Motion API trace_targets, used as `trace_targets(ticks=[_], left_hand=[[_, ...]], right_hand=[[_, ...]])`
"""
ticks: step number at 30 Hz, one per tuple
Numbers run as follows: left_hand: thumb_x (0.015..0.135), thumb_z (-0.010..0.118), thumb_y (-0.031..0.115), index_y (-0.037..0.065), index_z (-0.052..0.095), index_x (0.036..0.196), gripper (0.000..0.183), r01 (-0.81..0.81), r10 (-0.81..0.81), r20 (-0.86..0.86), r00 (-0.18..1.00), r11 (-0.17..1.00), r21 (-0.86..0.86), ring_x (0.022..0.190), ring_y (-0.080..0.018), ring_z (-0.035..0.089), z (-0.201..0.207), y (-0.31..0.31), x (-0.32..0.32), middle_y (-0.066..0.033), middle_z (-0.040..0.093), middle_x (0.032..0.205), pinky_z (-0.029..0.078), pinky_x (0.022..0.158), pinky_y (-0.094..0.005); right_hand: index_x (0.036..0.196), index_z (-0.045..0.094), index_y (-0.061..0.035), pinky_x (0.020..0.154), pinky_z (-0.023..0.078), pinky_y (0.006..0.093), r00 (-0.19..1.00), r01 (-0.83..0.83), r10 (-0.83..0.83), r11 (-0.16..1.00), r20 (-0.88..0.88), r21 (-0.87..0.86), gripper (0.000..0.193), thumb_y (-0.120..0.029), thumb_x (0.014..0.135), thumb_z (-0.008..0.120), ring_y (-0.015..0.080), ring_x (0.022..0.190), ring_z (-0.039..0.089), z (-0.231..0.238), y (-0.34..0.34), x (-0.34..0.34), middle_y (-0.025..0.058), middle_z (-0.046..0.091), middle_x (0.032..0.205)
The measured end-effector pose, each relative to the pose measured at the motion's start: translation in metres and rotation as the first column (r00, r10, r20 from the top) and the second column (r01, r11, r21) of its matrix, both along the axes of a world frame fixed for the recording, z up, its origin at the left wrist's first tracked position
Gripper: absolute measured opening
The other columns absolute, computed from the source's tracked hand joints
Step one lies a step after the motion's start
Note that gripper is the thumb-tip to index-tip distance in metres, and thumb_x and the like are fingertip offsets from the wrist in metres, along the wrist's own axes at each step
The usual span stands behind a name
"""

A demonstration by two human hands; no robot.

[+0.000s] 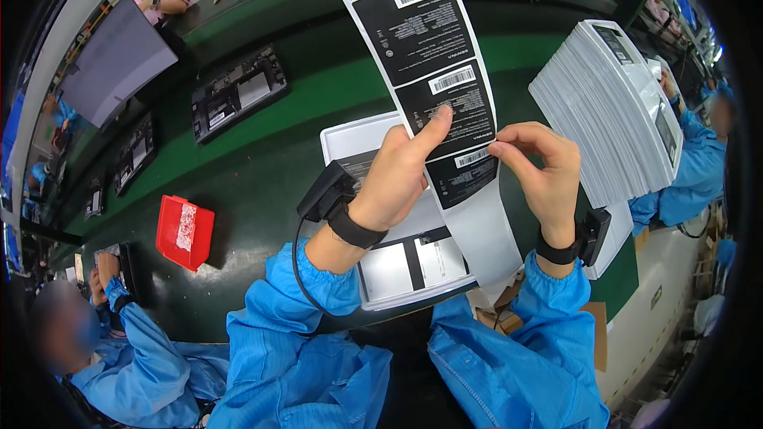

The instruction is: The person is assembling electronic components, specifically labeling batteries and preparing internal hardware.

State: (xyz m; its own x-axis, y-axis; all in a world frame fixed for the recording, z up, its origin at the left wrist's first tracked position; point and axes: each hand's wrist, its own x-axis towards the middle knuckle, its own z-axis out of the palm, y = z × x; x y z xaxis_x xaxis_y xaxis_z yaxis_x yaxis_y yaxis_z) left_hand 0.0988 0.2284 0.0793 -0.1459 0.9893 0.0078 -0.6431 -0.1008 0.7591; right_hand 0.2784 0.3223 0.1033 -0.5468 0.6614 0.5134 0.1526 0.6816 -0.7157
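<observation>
A long strip of black printed labels (433, 32) on white backing hangs down across the middle of the head view. My left hand (397, 175) grips the strip, its thumb pressed on the front face and its fingers behind. At the strip's right edge, my right hand (548, 171) pinches a label corner between thumb and forefinger. Below that spot, bare backing paper (486, 238) trails toward the table's near edge. Under my hands lies a white tray-like box (338, 139) with white and black panels showing; the strip and my left arm partly cover it.
A tall stack of white boxes (588, 111) stands at right. A red bin (203, 238) sits on the left of the dark table. Opened electronic units (238, 95) lie on the green surface beyond, near a monitor (119, 59). Co-workers (135, 389) sit nearby on both sides.
</observation>
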Motion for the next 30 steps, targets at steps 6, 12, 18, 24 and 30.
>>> trace_targets(ticks=[6,12,18,24,30], left_hand=[[0.107,0.056,0.034,0.002,0.062,0.13,0.04,0.041,-0.042,0.078,0.996,0.999,0.008,0.106,-0.0135,0.068,-0.005,-0.008,0.0,-0.0065,0.069,0.12,0.054,0.092,-0.0287],[0.107,0.056,0.035,0.001,0.067,0.122,0.038,-0.018,0.014,0.044,0.999,0.997,0.08,0.102,-0.0104,0.066,-0.018,-0.001,0.001,-0.0051,0.072,0.113,0.053,0.088,-0.0271],[0.107,0.056,0.034,-0.001,0.07,0.116,0.038,-0.248,0.249,-0.039,0.968,0.969,0.019,0.092,-0.0091,0.065,-0.04,0.021,-0.008,-0.0036,0.073,0.105,0.052,0.082,-0.0262],[0.108,0.054,0.027,-0.001,0.062,0.126,0.034,-0.209,0.208,0.006,0.978,0.978,0.018,0.1,-0.0137,0.069,-0.046,0.005,-0.027,-0.0071,0.071,0.116,0.057,0.087,-0.0298],[0.108,0.054,0.033,0.0,0.067,0.122,0.038,-0.112,0.111,0.037,0.993,0.993,0.037,0.098,-0.011,0.068,-0.027,-0.018,-0.019,-0.006,0.073,0.112,0.054,0.086,-0.0262]], right_hand=[[0.087,0.073,0.0009,0.062,0.05,0.0252,0.997,-0.02,0.022,0.999,0.08,-0.025,0.01,-0.003,0.081,0.08,0.0143,0.069,0.066,0.006,-0.008,0.003,0.0068,0.072,0.081],[0.088,0.065,-0.0008,0.062,0.047,0.0268,0.979,-0.086,0.071,0.994,0.19,0.072,0.014,-0.002,0.083,0.078,0.0166,0.073,0.065,0.01,-0.01,0.001,0.0063,0.069,0.086],[0.091,0.059,-0.0031,0.082,0.051,0.0356,0.991,0.08,-0.122,0.846,0.046,0.527,0.021,0.001,0.082,0.077,0.0264,0.093,0.063,0.011,-0.025,0.001,0.0149,0.063,0.106],[0.097,0.062,-0.0009,0.074,0.05,0.0278,0.994,0.104,-0.091,0.967,-0.069,0.233,0.019,0.003,0.084,0.076,0.0189,0.089,0.064,0.001,-0.036,-0.004,0.0141,0.065,0.111],[0.103,0.075,-0.0019,0.06,0.046,0.0238,0.994,0.04,-0.052,0.991,0.096,0.126,0.023,-0.004,0.081,0.081,0.0129,0.081,0.067,0.001,-0.03,-0.028,0.0072,0.072,0.102]])
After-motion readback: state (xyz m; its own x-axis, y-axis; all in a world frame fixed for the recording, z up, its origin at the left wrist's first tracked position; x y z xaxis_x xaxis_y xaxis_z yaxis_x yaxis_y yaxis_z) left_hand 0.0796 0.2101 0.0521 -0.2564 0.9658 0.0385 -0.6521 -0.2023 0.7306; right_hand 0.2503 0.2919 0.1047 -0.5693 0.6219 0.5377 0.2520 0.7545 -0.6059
